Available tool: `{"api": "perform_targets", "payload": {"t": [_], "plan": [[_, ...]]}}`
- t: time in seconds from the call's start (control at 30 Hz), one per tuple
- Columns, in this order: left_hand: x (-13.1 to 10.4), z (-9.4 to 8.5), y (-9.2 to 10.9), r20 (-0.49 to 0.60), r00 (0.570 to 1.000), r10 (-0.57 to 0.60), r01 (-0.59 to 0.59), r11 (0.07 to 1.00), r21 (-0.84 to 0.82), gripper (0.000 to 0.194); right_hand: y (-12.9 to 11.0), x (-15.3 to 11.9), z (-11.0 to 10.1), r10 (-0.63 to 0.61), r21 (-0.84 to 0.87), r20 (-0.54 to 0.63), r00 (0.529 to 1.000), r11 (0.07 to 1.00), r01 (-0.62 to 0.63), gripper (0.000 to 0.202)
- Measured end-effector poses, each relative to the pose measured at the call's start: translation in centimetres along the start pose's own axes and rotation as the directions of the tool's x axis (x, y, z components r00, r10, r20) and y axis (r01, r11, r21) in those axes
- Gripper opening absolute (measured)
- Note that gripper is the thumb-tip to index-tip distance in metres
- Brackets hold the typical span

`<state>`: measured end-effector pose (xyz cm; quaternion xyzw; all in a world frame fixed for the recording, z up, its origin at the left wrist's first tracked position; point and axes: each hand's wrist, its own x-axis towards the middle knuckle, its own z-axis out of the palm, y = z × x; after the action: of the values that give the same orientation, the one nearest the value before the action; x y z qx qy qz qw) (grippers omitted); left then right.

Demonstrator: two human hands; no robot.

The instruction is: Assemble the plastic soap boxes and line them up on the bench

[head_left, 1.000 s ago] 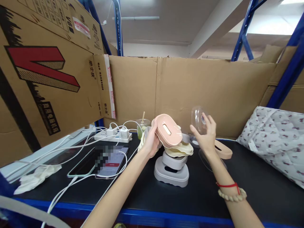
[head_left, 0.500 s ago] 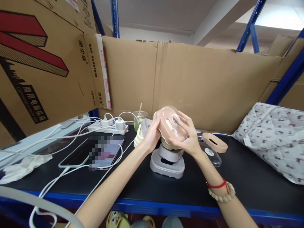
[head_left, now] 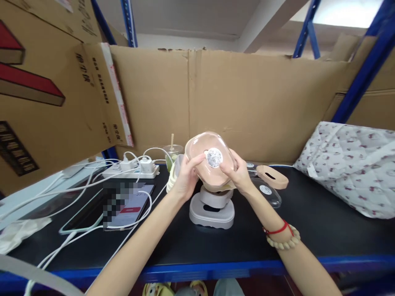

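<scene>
Both hands close on the pink box (head_left: 210, 166) under its clear lid (head_left: 212, 153): left hand (head_left: 184, 179) grips its left edge, right hand (head_left: 235, 176) its right; the box sits just above the grey stack (head_left: 211, 207) on the black worktop (head_left: 277, 242); a tan lid (head_left: 273, 176) lies right of the stack, a phone (head_left: 123, 203) left.

A black shelf top (head_left: 308, 230) runs across the lower frame, bearing a phone (head_left: 123, 201) and white cables (head_left: 77, 189) at left, a power strip (head_left: 131, 170) behind them, a patterned quilt (head_left: 348, 172) at right, and cardboard walls (head_left: 247, 107) across the back and upper left.
</scene>
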<state>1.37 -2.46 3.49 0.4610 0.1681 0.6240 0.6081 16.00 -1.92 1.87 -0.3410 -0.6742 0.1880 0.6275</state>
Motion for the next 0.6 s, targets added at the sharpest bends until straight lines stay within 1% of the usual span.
{"api": "perform_targets", "payload": {"t": [0.1, 0.13, 0.2, 0.27, 0.3, 0.33, 0.37, 0.4, 0.43, 0.5, 0.53, 0.6], "plan": [[0.0, 0.2, 0.0, 0.027, 1.0, 0.015, -0.016, 0.999, 0.04, 0.057, -0.3, 0.2, -0.3, 0.002, 0.061, 0.021, 1.0, 0.998, -0.003, 0.067], [0.1, 0.1, -0.1, 0.041, 0.999, 0.004, -0.007, 0.998, 0.06, 0.058, -0.3, 0.4, -0.5, 0.003, 0.072, 0.026, 1.0, 0.997, -0.004, 0.067], [0.3, -0.1, -0.6, 0.057, 0.998, 0.022, -0.027, 0.996, 0.089, 0.064, 0.0, 0.9, -1.1, 0.005, 0.075, 0.007, 1.0, 0.997, -0.005, 0.068], [0.6, -0.5, -1.1, 0.06, 0.998, 0.035, -0.042, 0.992, 0.123, 0.075, 0.8, 1.6, -2.4, 0.013, 0.061, -0.087, 0.996, 0.998, -0.008, 0.07], [0.8, -0.7, -1.3, 0.051, 0.999, 0.016, -0.023, 0.989, 0.144, 0.081, 1.3, 2.0, -3.3, 0.025, 0.051, -0.164, 0.986, 0.999, -0.017, 0.07], [0.9, -1.0, -1.4, 0.047, 0.999, -0.001, -0.007, 0.987, 0.159, 0.083, 1.9, 2.5, -4.4, 0.047, 0.041, -0.257, 0.965, 0.998, -0.038, 0.069], [1.0, -1.2, -1.5, 0.052, 0.999, -0.009, 0.0, 0.986, 0.169, 0.082, 2.6, 2.9, -5.7, 0.084, 0.03, -0.349, 0.933, 0.996, -0.079, 0.068], [1.1, -1.3, -1.4, 0.059, 0.998, -0.012, 0.001, 0.984, 0.18, 0.079, 3.2, 3.2, -7.2, 0.126, 0.019, -0.44, 0.889, 0.991, -0.131, 0.066], [1.1, -1.4, -1.2, 0.067, 0.998, -0.009, -0.004, 0.982, 0.188, 0.074, 3.8, 3.4, -8.8, 0.164, 0.005, -0.527, 0.834, 0.982, -0.189, 0.064], [1.1, -1.4, -0.8, 0.082, 0.997, 0.006, -0.023, 0.978, 0.206, 0.063, 4.7, 3.5, -12.3, 0.257, -0.012, -0.669, 0.698, 0.935, -0.355, 0.056], [1.0, -1.3, -0.6, 0.088, 0.996, 0.01, -0.029, 0.976, 0.216, 0.057, 5.1, 3.3, -14.0, 0.315, -0.002, -0.711, 0.628, 0.893, -0.45, 0.054], [0.9, -1.1, -0.3, 0.096, 0.995, 0.017, -0.039, 0.972, 0.231, 0.046, 5.9, 2.5, -17.4, 0.352, 0.017, -0.745, 0.567, 0.86, -0.51, 0.053]]}}
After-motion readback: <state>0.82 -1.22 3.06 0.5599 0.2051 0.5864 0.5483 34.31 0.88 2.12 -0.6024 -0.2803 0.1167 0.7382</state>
